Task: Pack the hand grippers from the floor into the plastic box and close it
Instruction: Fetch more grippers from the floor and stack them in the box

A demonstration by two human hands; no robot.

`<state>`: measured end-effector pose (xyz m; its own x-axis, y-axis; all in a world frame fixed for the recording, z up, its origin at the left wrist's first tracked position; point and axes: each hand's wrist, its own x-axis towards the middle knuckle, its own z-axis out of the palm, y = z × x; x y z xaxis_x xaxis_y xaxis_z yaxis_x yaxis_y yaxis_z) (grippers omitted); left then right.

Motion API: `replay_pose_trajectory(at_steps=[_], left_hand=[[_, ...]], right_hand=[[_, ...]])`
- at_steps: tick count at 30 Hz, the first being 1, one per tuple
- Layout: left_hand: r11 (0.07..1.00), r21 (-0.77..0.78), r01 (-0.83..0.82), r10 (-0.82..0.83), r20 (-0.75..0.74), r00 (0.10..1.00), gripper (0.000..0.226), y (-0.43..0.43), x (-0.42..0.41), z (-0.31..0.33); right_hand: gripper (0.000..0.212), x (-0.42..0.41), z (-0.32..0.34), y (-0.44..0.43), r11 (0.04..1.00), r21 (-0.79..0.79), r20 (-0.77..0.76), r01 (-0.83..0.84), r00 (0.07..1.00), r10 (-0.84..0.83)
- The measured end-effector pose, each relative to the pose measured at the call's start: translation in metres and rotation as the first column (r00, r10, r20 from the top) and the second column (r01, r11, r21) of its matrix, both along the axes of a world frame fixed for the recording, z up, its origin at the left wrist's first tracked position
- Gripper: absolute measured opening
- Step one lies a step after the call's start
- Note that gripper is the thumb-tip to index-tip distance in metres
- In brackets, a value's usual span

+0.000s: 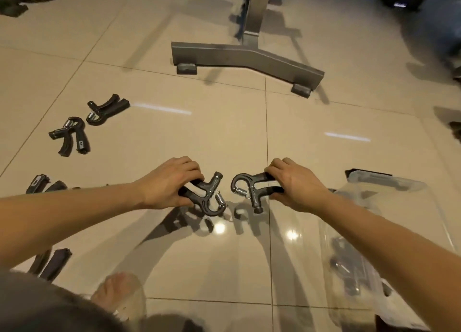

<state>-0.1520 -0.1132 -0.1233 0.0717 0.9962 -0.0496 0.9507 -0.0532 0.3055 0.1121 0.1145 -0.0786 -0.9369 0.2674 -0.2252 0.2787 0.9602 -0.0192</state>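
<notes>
Holding: one black hand gripper in each hand, just above the tiled floor (154,137)
Left hand (172,184): clenched around the handles of the left-held gripper (208,197), spring end pointing right
Right hand (294,184): clenched around the handles of the right-held gripper (249,187), spring end pointing left
Gap: the two held grippers near each other, apart
Plastic box (389,189): clear, open, on the floor at right under the right forearm, dark pieces inside
Loose grippers: two at far left (71,134) (106,109), more partly hidden beneath the left forearm (40,183)
Beyond: grey metal stand base (244,57)
</notes>
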Motion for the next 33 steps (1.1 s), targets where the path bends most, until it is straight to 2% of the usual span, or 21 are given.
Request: replay_pose_trajectory(at_steps=[9, 15, 22, 28, 33], left_hand=[[0.988, 0.154, 0.009, -0.003, -0.038, 0.999, 0.064, 0.084, 0.101, 0.123], [0.993, 0.09, 0.078, -0.071, -0.085, 0.994, 0.06, 0.124, 0.188, 0.173], [0.997, 0.011, 0.081, -0.077, -0.175, 0.982, 0.054, 0.171, 0.268, 0.239], [0.999, 0.045, -0.007, 0.016, -0.199, 0.98, 0.057, 0.178, 0.302, 0.221], [0.997, 0.061, -0.052, 0.057, -0.089, 0.994, 0.06, 0.196, 0.297, 0.19]], right_hand=[[0.057, 0.128, 0.111, 0.041, 0.985, 0.11, -0.107, 0.133, 0.987, -0.122], [0.055, 0.217, 0.133, 0.062, 0.983, 0.109, -0.086, 0.15, 0.986, -0.141], [0.055, 0.285, 0.144, 0.106, 0.968, 0.09, -0.058, 0.233, 0.972, -0.229], [0.052, 0.291, 0.133, 0.125, 0.948, 0.069, 0.018, 0.311, 0.95, -0.313], [0.049, 0.295, 0.084, 0.139, 0.928, 0.08, 0.181, 0.363, 0.911, -0.372]])
